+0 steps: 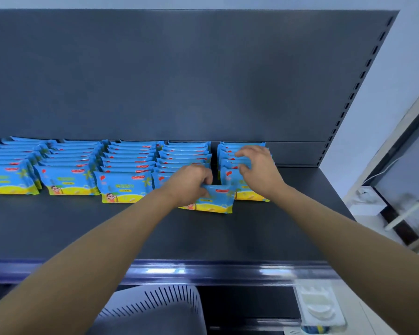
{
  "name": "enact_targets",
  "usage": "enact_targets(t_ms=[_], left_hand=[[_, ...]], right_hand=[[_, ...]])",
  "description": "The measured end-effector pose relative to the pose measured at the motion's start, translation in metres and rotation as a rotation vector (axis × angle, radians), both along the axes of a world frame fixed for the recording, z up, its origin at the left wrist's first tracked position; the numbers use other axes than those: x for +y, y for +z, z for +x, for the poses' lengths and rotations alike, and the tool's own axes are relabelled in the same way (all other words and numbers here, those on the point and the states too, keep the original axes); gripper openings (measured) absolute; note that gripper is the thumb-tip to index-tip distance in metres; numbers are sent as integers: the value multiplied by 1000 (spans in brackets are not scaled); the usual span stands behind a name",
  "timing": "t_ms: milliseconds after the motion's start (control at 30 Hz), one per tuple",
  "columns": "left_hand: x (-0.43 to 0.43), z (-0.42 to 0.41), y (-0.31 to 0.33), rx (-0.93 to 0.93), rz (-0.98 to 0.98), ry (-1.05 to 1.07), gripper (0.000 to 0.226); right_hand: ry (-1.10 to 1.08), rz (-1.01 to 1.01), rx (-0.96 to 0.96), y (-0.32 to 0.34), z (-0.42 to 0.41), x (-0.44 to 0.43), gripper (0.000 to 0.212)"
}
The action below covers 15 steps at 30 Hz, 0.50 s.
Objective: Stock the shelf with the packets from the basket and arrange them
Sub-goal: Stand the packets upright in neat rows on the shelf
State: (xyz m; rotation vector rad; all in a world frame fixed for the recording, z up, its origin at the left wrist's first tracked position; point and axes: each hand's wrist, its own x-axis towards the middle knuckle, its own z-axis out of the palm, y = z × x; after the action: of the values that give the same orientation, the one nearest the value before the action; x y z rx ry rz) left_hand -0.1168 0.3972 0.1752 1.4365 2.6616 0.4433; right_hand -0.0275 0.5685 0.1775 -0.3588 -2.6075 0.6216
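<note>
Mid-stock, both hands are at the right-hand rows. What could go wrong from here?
The packet that the left hand grips sits before the gap between two rows, overlapping the rightmost row; let go there, it would likely break the lines. The right hand holds the rightmost row's upright packets; they might topple or fan out once it lifts.

Shop, slotted gondola shelf point(228, 233), rows of packets point(128, 165)

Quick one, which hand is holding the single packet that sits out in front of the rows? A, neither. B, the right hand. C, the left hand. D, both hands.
C: the left hand pinches the front packet by its top edge; the right hand grips the rightmost row.
</note>
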Motion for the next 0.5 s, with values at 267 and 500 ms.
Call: enact_targets(t_ms=[267, 500], left_hand=[[91, 26, -6, 199, 27, -111, 17], [82, 21, -18, 365, -46, -69, 58]], right_hand=[[-176, -127, -35, 4, 30, 43, 35], [-151, -223, -366, -15, 45, 51, 101]])
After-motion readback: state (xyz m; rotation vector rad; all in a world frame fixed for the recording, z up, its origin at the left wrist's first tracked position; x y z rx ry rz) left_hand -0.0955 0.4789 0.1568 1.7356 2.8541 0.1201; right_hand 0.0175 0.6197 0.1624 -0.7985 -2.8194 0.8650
